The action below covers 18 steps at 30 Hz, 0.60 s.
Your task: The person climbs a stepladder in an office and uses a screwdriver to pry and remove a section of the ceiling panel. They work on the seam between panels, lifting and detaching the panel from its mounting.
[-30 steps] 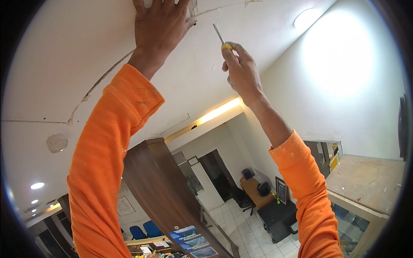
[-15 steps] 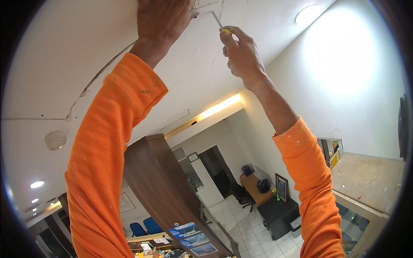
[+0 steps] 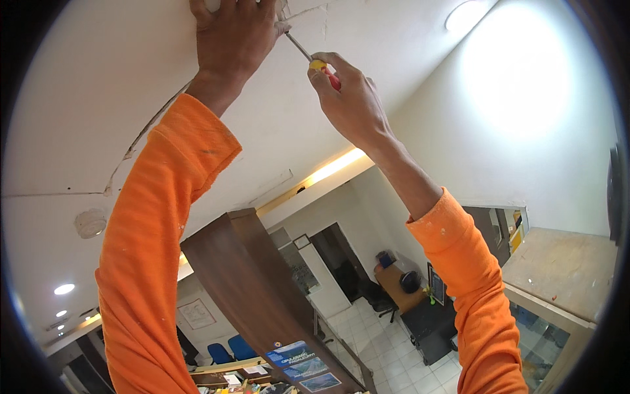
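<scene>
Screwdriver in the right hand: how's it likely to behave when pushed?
The screwdriver would likely be stiff: its shaft looks straight and metallic. It seems light, being slim beside the right hand. Its tip could skid into the left hand, close by.

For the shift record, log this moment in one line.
left hand: against ceiling | right hand: gripping screwdriver | tip: beside left thumb

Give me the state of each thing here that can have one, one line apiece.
Left hand: open, raised to the ceiling
Right hand: closed around the screwdriver
Screwdriver: held, tip beside the left hand
Ceiling seam: cracked, chipped
Strip light: lit
Downlight at left: lit
Right sleeve: marked with pale flecks
</scene>
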Each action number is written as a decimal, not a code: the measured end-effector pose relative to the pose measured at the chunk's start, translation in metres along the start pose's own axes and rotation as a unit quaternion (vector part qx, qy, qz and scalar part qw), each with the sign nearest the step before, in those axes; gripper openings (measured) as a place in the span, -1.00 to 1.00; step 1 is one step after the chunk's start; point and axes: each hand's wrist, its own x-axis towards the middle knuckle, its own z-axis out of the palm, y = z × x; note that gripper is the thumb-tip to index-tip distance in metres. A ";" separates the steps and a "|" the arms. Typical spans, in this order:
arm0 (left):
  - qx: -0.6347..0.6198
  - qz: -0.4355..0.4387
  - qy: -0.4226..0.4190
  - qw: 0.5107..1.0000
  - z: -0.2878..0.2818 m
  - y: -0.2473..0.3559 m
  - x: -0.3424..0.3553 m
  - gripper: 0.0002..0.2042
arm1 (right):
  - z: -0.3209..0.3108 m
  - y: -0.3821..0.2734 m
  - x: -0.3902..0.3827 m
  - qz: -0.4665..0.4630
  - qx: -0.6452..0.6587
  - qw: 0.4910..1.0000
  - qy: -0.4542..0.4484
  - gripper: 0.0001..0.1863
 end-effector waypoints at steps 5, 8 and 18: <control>0.000 0.018 -0.001 1.000 0.000 -0.002 -0.001 0.40 | -0.002 -0.004 0.003 0.005 -0.006 1.000 0.000 -0.57; -0.003 0.021 -0.018 1.000 0.001 -0.001 -0.001 0.38 | -0.001 -0.003 0.003 -0.006 -0.010 1.000 0.007 -0.58; -0.016 0.024 -0.018 0.999 0.004 -0.002 -0.002 0.35 | 0.002 0.002 0.004 -0.037 -0.048 0.998 0.021 -0.63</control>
